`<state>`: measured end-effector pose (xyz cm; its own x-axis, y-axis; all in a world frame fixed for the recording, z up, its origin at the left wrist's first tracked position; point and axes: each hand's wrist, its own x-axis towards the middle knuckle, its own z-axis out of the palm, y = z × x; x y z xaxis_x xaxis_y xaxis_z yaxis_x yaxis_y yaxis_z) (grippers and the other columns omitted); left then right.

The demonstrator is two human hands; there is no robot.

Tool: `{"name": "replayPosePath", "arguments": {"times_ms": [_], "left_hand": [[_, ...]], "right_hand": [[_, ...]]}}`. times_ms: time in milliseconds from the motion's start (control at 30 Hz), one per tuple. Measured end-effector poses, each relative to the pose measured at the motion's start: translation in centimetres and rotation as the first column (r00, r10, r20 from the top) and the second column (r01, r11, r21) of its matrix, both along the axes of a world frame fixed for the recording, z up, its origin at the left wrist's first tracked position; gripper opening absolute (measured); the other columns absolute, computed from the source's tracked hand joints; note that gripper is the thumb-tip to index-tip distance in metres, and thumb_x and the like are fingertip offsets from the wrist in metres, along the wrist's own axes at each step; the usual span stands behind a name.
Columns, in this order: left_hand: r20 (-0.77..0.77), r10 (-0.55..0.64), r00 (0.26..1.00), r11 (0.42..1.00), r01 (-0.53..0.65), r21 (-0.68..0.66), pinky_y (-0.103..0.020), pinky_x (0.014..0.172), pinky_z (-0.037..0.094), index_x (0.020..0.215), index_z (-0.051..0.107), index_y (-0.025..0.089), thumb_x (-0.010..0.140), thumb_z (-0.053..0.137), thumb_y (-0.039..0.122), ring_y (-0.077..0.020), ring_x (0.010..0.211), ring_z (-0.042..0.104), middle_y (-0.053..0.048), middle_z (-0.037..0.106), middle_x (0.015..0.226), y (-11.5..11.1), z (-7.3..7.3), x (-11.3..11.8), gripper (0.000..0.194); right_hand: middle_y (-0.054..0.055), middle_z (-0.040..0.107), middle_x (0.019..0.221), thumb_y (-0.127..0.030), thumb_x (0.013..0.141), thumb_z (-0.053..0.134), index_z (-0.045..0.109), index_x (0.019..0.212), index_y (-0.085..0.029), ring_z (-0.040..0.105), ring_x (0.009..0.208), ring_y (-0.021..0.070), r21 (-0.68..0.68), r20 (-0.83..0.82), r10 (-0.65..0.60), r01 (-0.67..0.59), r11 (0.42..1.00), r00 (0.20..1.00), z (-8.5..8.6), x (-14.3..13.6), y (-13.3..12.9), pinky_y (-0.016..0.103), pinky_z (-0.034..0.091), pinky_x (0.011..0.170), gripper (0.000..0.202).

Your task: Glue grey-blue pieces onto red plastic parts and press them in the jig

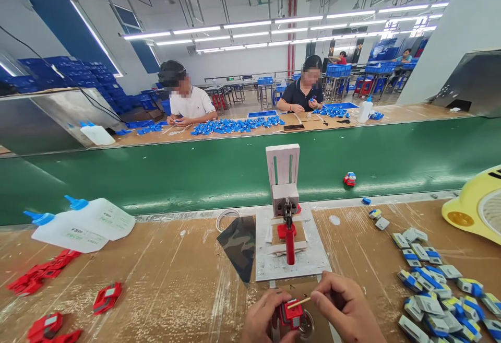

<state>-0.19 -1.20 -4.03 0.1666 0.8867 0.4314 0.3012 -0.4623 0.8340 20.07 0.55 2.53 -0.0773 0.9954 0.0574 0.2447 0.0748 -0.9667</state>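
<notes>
My left hand (266,318) is closed around a small red and grey plastic part (290,318), low in the middle of the view. In my right hand (341,306), pinched between thumb and fingers, is a thin wooden stick (299,302); its far end lies over the top of the red part. Just below the part sits a small clear round dish (307,324), partly hidden. Beyond my hands stands a metal toggle clamp press (287,217) with a red handle, on a white base plate.
Red parts (107,297) and white bottles (97,223) lie left; grey-blue-yellow parts (426,296) and a yellow fan (473,207) are right. Behind the press runs a green conveyor (219,176) carrying one red-blue piece (349,178). Two people sit across it beside blue parts (235,125).
</notes>
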Motion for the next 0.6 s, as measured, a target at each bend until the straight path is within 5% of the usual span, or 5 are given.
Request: {"name": "replayPosePath", "arguments": {"times_ms": [200,367,500,600], "left_hand": [[-0.055,-0.119,0.991,0.993,0.119,-0.002,-0.030,0.082,0.063,0.120,0.072,0.025,0.086,0.075,0.043,-0.0252,0.088,0.078,-0.011,0.082,0.103,0.3,0.4,-1.1,0.039],[-0.095,-0.095,0.991,0.994,0.090,-0.058,-0.031,0.082,0.064,0.118,0.075,0.024,0.080,0.080,0.038,-0.0269,0.089,0.079,-0.011,0.083,0.101,0.2,-0.1,-1.8,0.041],[-0.025,0.078,0.997,0.986,-0.081,-0.149,-0.029,0.078,0.064,0.116,0.076,0.022,0.080,0.076,0.047,-0.0256,0.082,0.080,-0.011,0.083,0.099,-0.1,-1.2,-1.9,0.043],[0.027,0.260,0.965,0.943,-0.247,-0.224,-0.025,0.075,0.065,0.108,0.079,0.025,0.076,0.076,0.060,-0.0241,0.074,0.080,-0.008,0.084,0.092,0.1,-2.1,-2.5,0.048]], "right_hand": [[-0.002,0.054,0.058,-0.065,0.096,0.051,0.069,0.065,-0.020,0.044,0.053,0.0141,0.152,0.157,-0.005,-0.019,0.988,0.988,-0.6,-0.3,-0.2,0.027,0.031,0.054,0.058],[-0.004,0.051,0.055,-0.059,0.101,0.046,0.066,0.065,-0.021,0.043,0.049,0.0134,0.270,0.242,-0.025,-0.043,0.962,0.970,-0.7,1.2,0.0,0.026,0.031,0.050,0.056],[-0.002,0.058,0.056,-0.046,0.102,0.050,0.067,0.068,-0.021,0.050,0.049,0.0135,0.311,0.365,0.043,-0.166,0.936,0.930,-1.8,2.3,0.2,0.024,0.035,0.050,0.045],[0.001,0.069,0.062,-0.033,0.088,0.071,0.069,0.068,-0.020,0.060,0.055,0.0149,0.145,0.590,0.223,-0.374,0.916,0.776,-1.9,2.1,0.2,0.022,0.040,0.053,0.024]]}}
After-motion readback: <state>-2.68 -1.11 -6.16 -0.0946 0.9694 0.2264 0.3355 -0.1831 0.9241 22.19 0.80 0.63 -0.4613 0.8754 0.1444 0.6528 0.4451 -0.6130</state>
